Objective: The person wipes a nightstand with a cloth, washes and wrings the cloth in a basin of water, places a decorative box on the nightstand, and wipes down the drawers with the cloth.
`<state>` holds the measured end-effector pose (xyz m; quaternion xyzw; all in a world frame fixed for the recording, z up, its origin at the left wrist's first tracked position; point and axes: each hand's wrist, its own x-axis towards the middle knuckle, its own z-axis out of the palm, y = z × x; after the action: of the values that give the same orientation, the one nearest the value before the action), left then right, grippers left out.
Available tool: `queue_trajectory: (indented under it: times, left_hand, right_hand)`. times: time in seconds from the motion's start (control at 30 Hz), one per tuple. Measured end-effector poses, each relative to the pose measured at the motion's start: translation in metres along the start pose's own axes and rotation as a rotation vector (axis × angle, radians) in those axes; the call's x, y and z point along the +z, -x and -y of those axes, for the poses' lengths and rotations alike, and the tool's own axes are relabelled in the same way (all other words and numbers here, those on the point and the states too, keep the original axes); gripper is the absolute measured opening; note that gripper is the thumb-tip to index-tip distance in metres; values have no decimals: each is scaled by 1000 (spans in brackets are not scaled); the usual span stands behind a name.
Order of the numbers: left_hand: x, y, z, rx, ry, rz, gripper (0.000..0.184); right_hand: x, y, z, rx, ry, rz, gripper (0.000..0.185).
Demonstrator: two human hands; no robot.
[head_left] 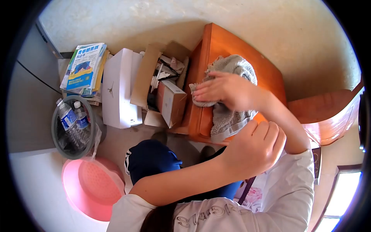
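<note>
A grey towel [231, 120] lies bunched over the top of an orange-brown wooden cabinet [249, 44], its pale hem hanging at the near edge. My right hand [228, 91] rests on the towel with fingers stretched out flat, pressing a folded end of it near the cabinet's left edge. The thumb side of this hand is partly hidden, and the hand is slightly blurred. Closer to me, my left hand [259, 147] is curled into a fist in front of the towel's lower edge. Nothing sticks out of the fist, though its palm is hidden.
Left of the cabinet stand an open cardboard box [145, 83] of odds and ends, a white box [119, 91] and stacked books [83, 67]. A grey bin [58, 137] holding plastic bottles and a pink basin [73, 185] are farther left. A curved wooden piece [324, 108] stands right.
</note>
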<state>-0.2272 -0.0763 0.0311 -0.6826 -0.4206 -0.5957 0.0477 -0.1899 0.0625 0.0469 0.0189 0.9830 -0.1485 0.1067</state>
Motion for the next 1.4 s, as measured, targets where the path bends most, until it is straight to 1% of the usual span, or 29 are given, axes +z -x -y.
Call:
queue_trajectory:
  times: [0.03,0.07,0.1,0.13,0.2,0.23,0.33,0.37,0.4,0.47,0.5,0.53,0.57,0.67,0.7,0.73,0.8,0.9,0.93,0.97,1.0,1.07,1.1,1.17,1.2,1.23,1.33,1.37,1.4]
  left_hand:
    - [-4,0,1,-19,-7,30,17]
    - [-8,0,1,-39,-12,57,16]
    - [-13,0,-1,-126,-92,253,16]
    - [-13,2,-2,-183,-211,399,19]
    - [-12,5,-2,-298,-454,680,25]
    - [-7,19,-6,-233,-676,685,43]
    - [2,41,-17,-106,-709,850,56]
    - [6,44,-20,-114,-767,913,65]
    - [9,45,-20,-107,-770,929,66]
    - [14,45,-21,-85,-771,964,69]
    - [17,48,-23,-108,-732,951,73]
    - [17,51,-24,-88,-720,928,73]
    - [17,54,-24,-70,-710,903,74]
    - [20,58,-22,-91,-692,827,75]
    - [21,60,-23,-108,-684,805,75]
    - [22,62,-24,-105,-684,798,75]
    - [22,63,-22,-92,-697,771,74]
    - [21,63,-24,-91,-678,778,71]
    - [22,64,-24,-90,-676,780,70]
    - [21,65,-25,-79,-626,782,62]
    - [19,64,-28,-65,-618,809,59]
    - [15,62,-36,-22,-596,863,54]
    - [17,64,-38,-14,-572,848,50]
    - [17,66,-40,13,-588,802,49]
    - [17,67,-40,26,-597,778,49]
    - [17,68,-38,56,-590,707,45]
    - [26,76,-47,156,-403,677,41]
    - [26,79,-45,230,-221,542,35]
    - [25,83,-45,244,-155,588,34]
  right_hand:
    - [-7,-3,-8,25,36,55,58]
    - [-11,-5,-30,97,58,7,59]
    - [-10,-7,-60,171,80,-43,59]
    - [-8,-8,-77,246,105,-95,59]
    - [-7,-12,-83,239,158,-120,56]
    - [-6,-14,-81,237,180,-134,55]
    - [1,-3,-46,90,175,-108,53]
    - [0,-2,-23,32,145,-50,51]
    - [1,-2,3,-21,111,3,49]
    - [11,1,28,-22,82,-25,44]
    - [13,2,35,-14,81,-42,43]
    - [14,4,39,-8,84,-60,42]
    - [13,4,37,-35,90,-52,46]
    - [6,1,13,-42,-2,90,55]
    - [9,-2,1,107,14,22,58]
    - [7,-7,-19,184,37,-4,59]
    - [-6,-17,-29,245,94,22,61]
    - [5,-6,-4,120,-5,14,61]
    - [11,0,11,1,19,48,60]
    - [13,7,34,64,-1,15,59]
    - [14,12,49,131,-23,-13,58]
    - [16,11,41,66,0,-42,52]
    - [16,11,34,39,12,-61,49]
    - [14,2,4,83,118,-159,46]
    - [12,-4,0,104,171,-207,45]
    - [9,-7,0,97,216,-220,38]
    - [24,-11,26,12,78,-138,34]
    - [29,-9,34,-26,105,-153,32]
    - [33,-7,43,-63,135,-169,29]
